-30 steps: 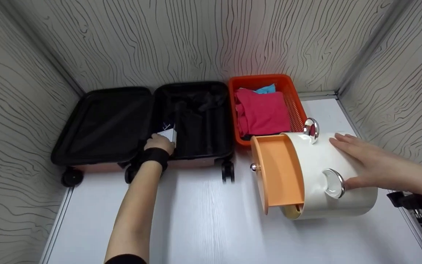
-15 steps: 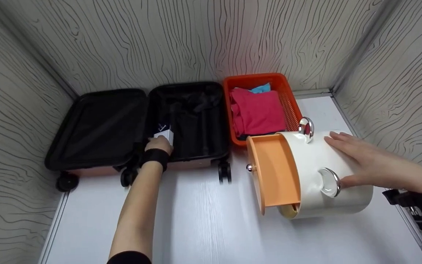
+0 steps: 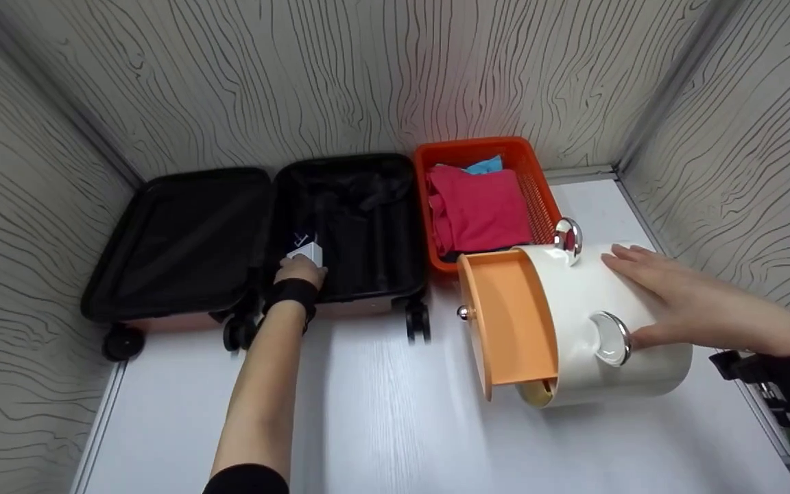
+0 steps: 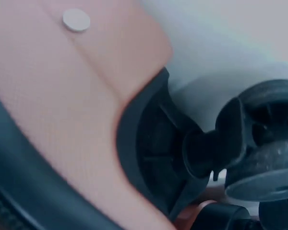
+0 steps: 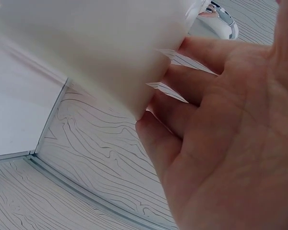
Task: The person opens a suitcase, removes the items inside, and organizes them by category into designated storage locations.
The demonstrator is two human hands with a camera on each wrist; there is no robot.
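"Two-handed: gripped a white box (image 3: 310, 251) with the left hand (image 3: 300, 270), inside the right half of an unfolded suitcase (image 3: 367, 264)."

"And with the right hand (image 3: 690, 302)?"

"Rested, spread wide and straight-fingered, on a cream drawer unit (image 3: 583, 295), well apart from the box."

"Lay which way?"

"Lay just beyond the left hand, clearly the nearer; could not tell the long axis, partly covered."

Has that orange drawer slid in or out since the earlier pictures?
No. The orange drawer sticks out of the white drawer unit as far as before, and keeps its place against the red-orange basket; only the view has shifted slightly.
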